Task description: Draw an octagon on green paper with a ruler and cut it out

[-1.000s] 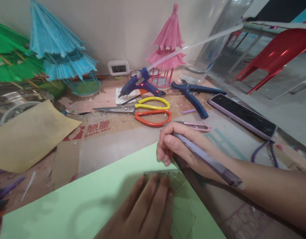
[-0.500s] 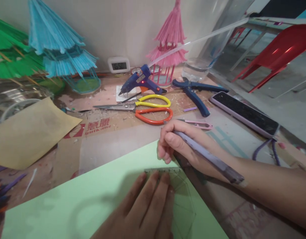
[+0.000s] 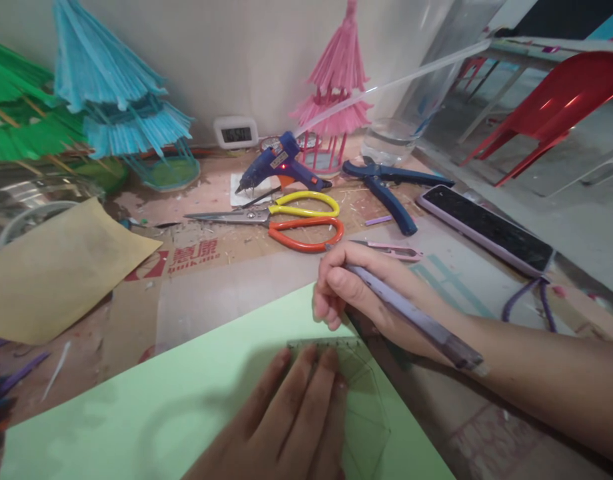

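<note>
Left hand is spread flat, fingers pressing a clear ruler down onto the light green paper, while the right hand is wrapped around a purple pen with the tip down at the paper's far edge, just past the ruler's top edge. Looks to me like a line is being ruled, so I'd say the trick is to keep steady downward pressure on the ruler so it can't skid on that smooth sheet, keep fingertips back from the drawing edge, and run the tip snug along the edge in one even stroke. The pen's long axis slants from upper left to lower right, tip toward the paper and away from the person, back end lying over the wrist. The sheet sits at the near side of the surface, turned at an angle. Behind it lie the orange and yellow scissors, a blue glue gun and a phone.
</note>
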The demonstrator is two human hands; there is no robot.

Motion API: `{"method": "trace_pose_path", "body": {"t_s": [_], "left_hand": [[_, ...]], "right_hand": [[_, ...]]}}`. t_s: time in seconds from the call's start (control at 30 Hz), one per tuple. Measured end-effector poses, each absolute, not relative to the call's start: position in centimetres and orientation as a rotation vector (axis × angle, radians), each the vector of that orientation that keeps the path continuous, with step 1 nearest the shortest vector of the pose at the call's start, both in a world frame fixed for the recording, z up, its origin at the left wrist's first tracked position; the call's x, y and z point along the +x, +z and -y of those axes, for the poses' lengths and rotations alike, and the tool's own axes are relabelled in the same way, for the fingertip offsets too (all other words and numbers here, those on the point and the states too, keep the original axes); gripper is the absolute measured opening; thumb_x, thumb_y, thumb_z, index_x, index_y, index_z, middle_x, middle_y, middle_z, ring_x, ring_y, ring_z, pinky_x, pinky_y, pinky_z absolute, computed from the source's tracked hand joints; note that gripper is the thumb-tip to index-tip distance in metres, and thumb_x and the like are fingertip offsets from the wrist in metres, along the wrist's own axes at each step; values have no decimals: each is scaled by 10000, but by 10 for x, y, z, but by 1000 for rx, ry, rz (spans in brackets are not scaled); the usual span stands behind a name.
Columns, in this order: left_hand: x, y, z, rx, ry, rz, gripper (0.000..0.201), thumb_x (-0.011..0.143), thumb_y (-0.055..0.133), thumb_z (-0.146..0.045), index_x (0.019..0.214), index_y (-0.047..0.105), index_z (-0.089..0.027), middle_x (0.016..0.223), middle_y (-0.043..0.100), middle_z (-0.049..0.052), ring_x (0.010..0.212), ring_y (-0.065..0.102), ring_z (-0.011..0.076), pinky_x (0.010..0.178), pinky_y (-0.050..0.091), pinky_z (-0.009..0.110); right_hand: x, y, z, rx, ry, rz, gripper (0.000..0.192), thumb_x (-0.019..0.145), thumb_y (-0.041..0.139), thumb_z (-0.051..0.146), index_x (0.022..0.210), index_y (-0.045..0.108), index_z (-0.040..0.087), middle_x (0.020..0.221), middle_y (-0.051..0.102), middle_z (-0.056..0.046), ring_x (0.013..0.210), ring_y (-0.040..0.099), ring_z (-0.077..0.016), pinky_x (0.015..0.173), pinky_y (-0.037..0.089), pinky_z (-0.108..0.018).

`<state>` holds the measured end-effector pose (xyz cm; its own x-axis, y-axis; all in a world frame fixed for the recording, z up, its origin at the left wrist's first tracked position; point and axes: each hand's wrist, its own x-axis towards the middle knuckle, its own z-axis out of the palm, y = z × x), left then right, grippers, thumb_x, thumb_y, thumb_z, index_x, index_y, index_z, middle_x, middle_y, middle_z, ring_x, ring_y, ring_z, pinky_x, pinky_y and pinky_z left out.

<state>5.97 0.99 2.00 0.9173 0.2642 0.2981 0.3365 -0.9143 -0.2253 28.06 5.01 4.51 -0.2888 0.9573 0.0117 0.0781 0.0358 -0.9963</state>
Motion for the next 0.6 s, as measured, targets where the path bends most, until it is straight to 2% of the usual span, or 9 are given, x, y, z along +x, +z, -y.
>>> {"method": "trace_pose_path", "body": {"t_s": [0.27, 0.47, 0.6], "left_hand": [[61, 17, -10, -2799, -425, 463, 357, 1083, 366, -273, 1303, 621, -154, 1356, 674, 52, 1281, 547, 234, 1183, 292, 399], [60, 14, -11, -2785, -483, 466, 359, 1091, 327, -247, 1279, 621, -161, 1317, 693, 40, 1271, 549, 226, 1247, 207, 416], [59, 10, -13, -2744, -503, 451, 345, 1064, 356, -194, 1271, 631, -172, 1326, 678, 42, 1284, 537, 228, 1231, 248, 415]], "right_hand": [[281, 44, -51, -1082, 1368, 1483, 513, 910, 570, 720, 841, 510, 215, 745, 645, -8, 621, 607, -121, 584, 523, -247], [280, 43, -51, -1062, 1404, 1449, 490, 923, 586, 685, 856, 514, 205, 740, 632, 3, 626, 594, -105, 599, 518, -226], [280, 44, -51, -1056, 1411, 1455, 498, 927, 574, 690, 852, 511, 202, 748, 633, -2, 631, 596, -103, 600, 514, -222]]}}
